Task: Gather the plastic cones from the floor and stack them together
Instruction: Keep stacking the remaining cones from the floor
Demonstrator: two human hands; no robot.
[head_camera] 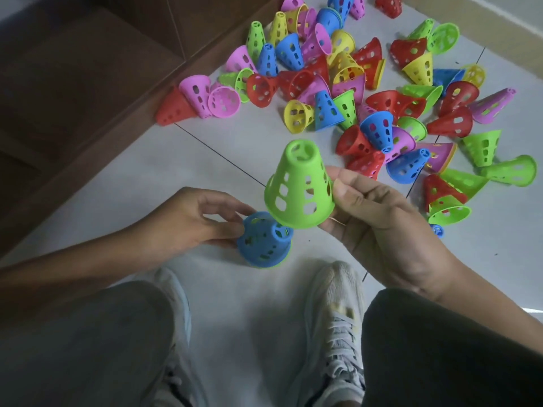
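Note:
My right hand pinches a green perforated cone by its wide rim, tip pointing up and away. Just below and left of it, my left hand grips a blue cone that sits over a green one, whose rim peeks out underneath. The green cone's rim hangs right above the blue cone's tip. A big loose pile of cones in red, pink, yellow, blue and green lies scattered on the grey tiled floor ahead.
A dark wooden cabinet runs along the left side of the floor. My two shoes and dark trouser legs fill the bottom of the view. A beige wall base borders the top right.

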